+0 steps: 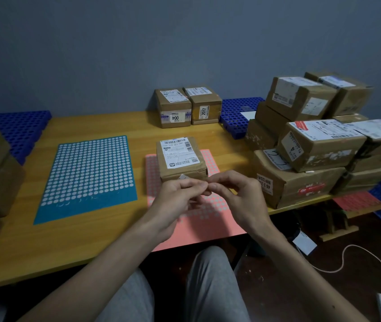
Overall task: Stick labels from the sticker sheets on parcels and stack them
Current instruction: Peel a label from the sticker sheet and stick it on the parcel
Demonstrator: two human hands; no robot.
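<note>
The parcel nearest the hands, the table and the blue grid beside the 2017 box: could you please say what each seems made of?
Parcel: brown cardboard, matt, creased, probably taped, with a white paper label. Table: wood or wood-look laminate, smooth, grain lines visible. Blue grid: probably moulded plastic, uniform colour, regular holes.

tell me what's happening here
A person seated at the table has the left hand and right hand meeting fingertip to fingertip above the pink sticker sheet, likely handling something too small to see. A small parcel sits on that sheet beyond them. The blue sticker sheet lies to the left; a parcel pile stands right.
</note>
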